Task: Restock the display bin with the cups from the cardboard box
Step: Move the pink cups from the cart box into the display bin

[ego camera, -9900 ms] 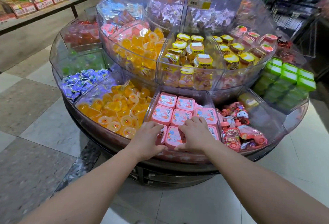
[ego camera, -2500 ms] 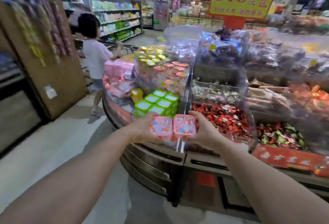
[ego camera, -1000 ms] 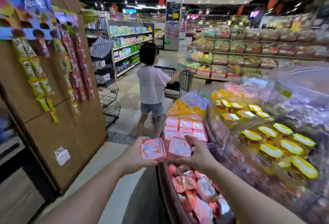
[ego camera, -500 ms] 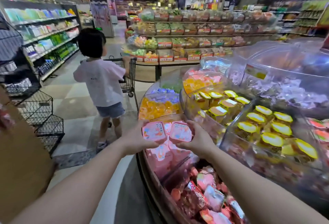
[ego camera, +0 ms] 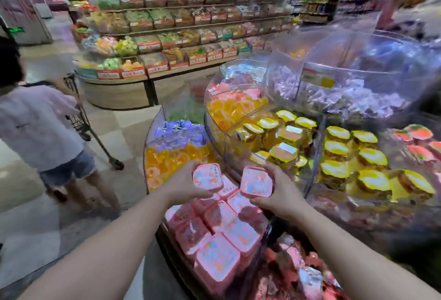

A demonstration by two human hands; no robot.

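Observation:
Each of my hands holds one pink square cup over the clear display bin (ego camera: 167,230) on the lower tier of the round stand. My left hand (ego camera: 181,184) grips the left pink cup (ego camera: 207,177). My right hand (ego camera: 280,192) grips the right pink cup (ego camera: 256,182). Both cups hover just above the far end of the bin, a small gap between them. Below them several pink cups (ego camera: 218,260) lie packed in rows inside the bin. No cardboard box is in view.
A person (ego camera: 40,132) with a shopping cart (ego camera: 83,118) stands on the aisle floor at left. Neighbouring bins hold orange jellies (ego camera: 171,156), yellow-lidded cups (ego camera: 358,163) and red packets (ego camera: 298,273). Long shelves of snacks (ego camera: 179,37) run behind.
I have stepped closer along the stand, and the pink-cup bin now lies right under my hands. The two cups have drawn slightly apart and lowered toward the bin.

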